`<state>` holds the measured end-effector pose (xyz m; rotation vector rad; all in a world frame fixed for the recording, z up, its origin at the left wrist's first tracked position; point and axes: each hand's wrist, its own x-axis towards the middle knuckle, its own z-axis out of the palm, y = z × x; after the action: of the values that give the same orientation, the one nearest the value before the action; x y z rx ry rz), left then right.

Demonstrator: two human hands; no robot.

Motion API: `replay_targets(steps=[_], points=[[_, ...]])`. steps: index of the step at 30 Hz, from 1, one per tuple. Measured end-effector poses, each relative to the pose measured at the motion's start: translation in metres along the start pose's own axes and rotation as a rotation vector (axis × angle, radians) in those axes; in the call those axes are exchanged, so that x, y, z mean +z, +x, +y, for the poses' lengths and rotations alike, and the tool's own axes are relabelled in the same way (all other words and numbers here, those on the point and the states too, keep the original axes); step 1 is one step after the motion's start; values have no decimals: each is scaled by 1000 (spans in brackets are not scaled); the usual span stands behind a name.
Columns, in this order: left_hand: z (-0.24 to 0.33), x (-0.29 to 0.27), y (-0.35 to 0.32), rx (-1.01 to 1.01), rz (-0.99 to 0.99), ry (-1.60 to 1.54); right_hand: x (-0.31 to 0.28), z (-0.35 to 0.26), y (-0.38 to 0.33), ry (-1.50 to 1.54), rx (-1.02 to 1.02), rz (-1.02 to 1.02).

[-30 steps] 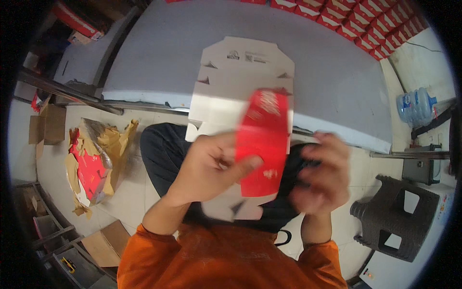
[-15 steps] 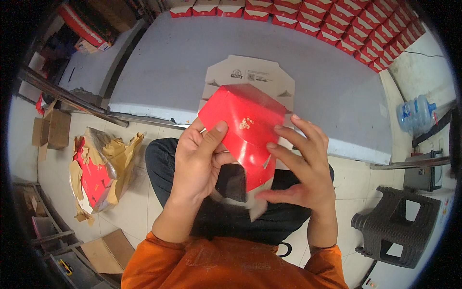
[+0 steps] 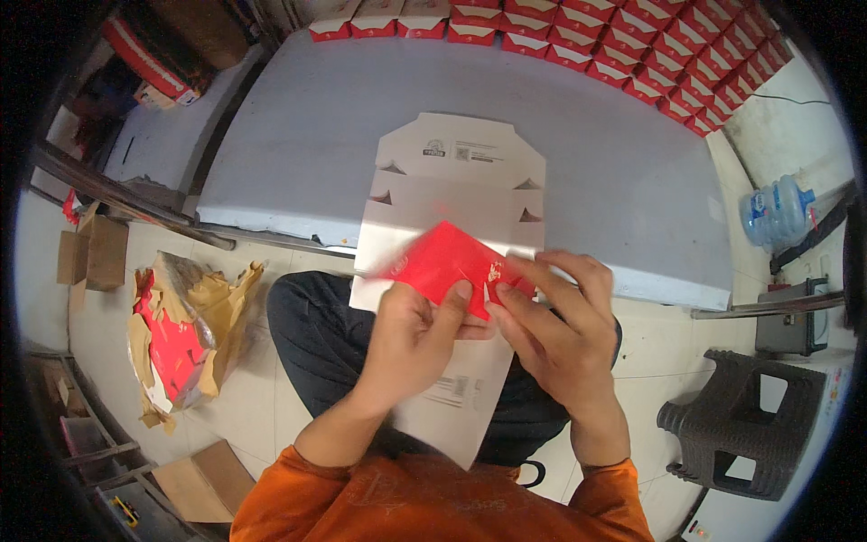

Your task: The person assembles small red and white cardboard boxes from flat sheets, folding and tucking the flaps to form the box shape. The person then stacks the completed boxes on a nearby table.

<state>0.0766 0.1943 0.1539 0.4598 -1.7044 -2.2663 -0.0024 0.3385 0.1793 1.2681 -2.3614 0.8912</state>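
A red cardboard box (image 3: 447, 262), partly folded with its panels bent up, is between my two hands. My left hand (image 3: 415, 339) grips its near left side, thumb on the red face. At the right side, the fingers of my right hand (image 3: 564, 325) are closed on a folded corner. A white flap (image 3: 452, 415) hangs down below the hands over my lap; it seems to be part of the same box. Beyond, flat white box blanks (image 3: 461, 194) with slits along their sides lie on the table's front edge. The inner folds are hidden by my fingers.
The blue-grey table (image 3: 298, 135) spreads ahead, with rows of stacked red-and-white boxes (image 3: 623, 54) at its far right. A torn brown paper package (image 3: 185, 330) of red blanks lies on the floor at left. Dark stacked stools (image 3: 736, 425) and a water jug (image 3: 777, 212) are at right.
The red box has come down and tilted, and its panels are bent further together. My right hand has gone from spread fingers to closing on the corner. More of the blanks behind shows.
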Motion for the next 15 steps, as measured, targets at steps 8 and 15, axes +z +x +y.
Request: replay_targets(steps=[8,15], points=[[-10,-5,24,-17,50,-70,20,10,-26,58,-118,20],[-18,1,17,-29,-33,-64,21,13,-19,60,-9,18]])
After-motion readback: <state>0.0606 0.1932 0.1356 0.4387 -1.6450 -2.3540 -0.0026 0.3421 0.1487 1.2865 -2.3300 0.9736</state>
